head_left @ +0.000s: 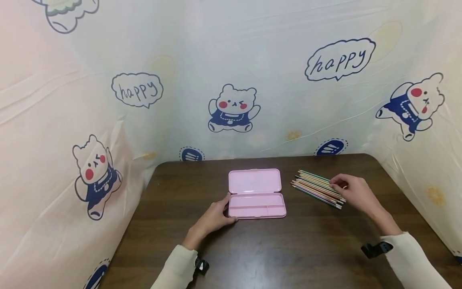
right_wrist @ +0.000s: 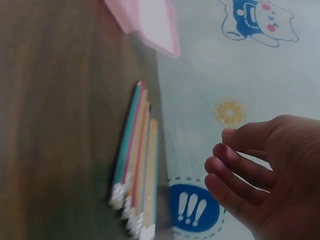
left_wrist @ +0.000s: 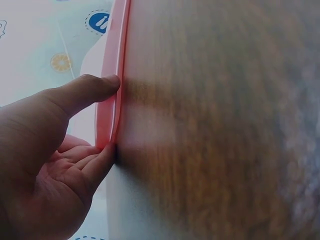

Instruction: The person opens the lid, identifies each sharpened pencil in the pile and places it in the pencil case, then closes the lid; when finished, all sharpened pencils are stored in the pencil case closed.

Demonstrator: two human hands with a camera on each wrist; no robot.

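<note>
A pink pencil case (head_left: pixel 257 200) lies unfolded on the table, its lid tipped back and its divided tray bare. My left hand (head_left: pixel 213 215) grips the case's near left corner. In the left wrist view the thumb (left_wrist: pixel 107 86) presses the front edge while other fingers touch the side. A bundle of pencils (head_left: pixel 317 188) lies slantwise to the right of the case. Over their right end hovers my right hand (head_left: pixel 355 192), its fingers loosely bent. The right wrist view shows that hand (right_wrist: pixel 260 175) apart from the pencils (right_wrist: pixel 137 165), holding nothing.
The dark wooden table (head_left: pixel 267 249) has a rounded far edge. A pale printed cloth (head_left: pixel 231 52) hangs behind it and along both sides. Black straps with small devices (head_left: pixel 376 249) sit at both sleeves.
</note>
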